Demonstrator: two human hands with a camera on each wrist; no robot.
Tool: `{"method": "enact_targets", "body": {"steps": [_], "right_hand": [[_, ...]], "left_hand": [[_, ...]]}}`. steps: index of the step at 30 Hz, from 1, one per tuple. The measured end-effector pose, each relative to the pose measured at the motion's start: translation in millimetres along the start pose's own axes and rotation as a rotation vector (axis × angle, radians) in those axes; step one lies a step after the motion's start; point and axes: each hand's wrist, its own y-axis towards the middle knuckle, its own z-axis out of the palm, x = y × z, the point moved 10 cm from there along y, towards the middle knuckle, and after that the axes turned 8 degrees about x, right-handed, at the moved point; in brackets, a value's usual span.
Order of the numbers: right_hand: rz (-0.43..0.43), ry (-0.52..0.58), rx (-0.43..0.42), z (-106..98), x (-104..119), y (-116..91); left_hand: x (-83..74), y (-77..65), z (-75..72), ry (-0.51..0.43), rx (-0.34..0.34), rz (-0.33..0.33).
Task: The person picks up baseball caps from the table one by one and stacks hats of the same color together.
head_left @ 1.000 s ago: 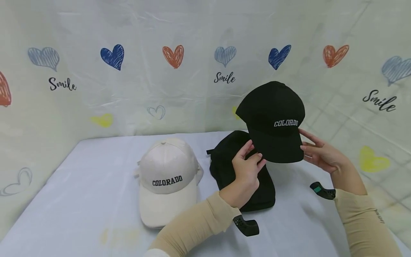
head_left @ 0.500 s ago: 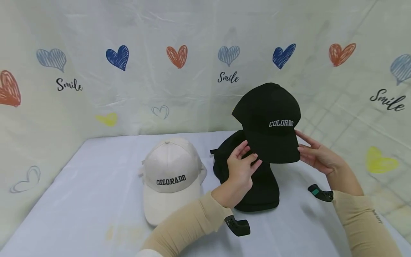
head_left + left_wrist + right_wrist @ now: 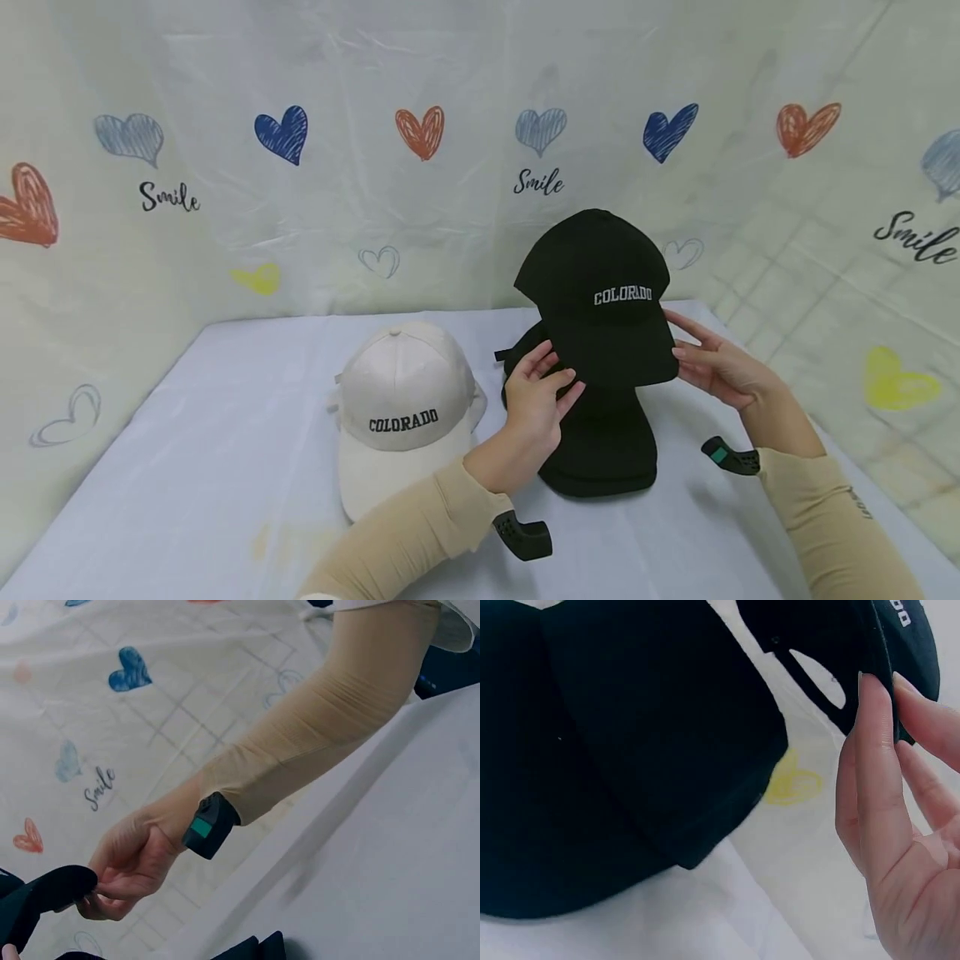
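A black cap (image 3: 600, 300) lettered COLORADO hangs in the air, held by its brim from both sides. My left hand (image 3: 557, 377) pinches the brim's left edge, and my right hand (image 3: 678, 340) pinches the right edge. Straight below lies a second black cap (image 3: 603, 446) on the white table cover (image 3: 187, 467). The left wrist view catches my right hand (image 3: 94, 889) pinching the black brim (image 3: 52, 891). In the right wrist view my fingers (image 3: 877, 772) lie along the brim's edge (image 3: 889, 652), above the lying black cap (image 3: 615, 750).
A cream cap (image 3: 405, 408) lettered COLORADO rests on the table left of the black ones. A plastic sheet with hearts and "Smile" (image 3: 538, 182) hangs behind and on both sides. Black wrist devices (image 3: 521, 535) sit on both sleeves.
Both hands have carried the held black cap left and a little down, so it now hangs right over the lying black cap.
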Motion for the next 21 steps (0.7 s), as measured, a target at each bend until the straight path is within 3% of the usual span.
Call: {"method": "enact_targets", "body": {"steps": [4, 10, 21], "right_hand": [[0.0, 0.017, 0.02, 5, -5, 4], [0.029, 0.036, -0.015, 3, -15, 10], [0.048, 0.139, -0.019, 7, -25, 19]], "left_hand": [[-1.7, -2.2, -5.9, -0.012, -0.012, -0.021], [-2.0, -3.9, -15.1, -0.049, -0.016, -0.045], [7.1, 5.1, -30.2, -0.151, -0.066, -0.132]]}}
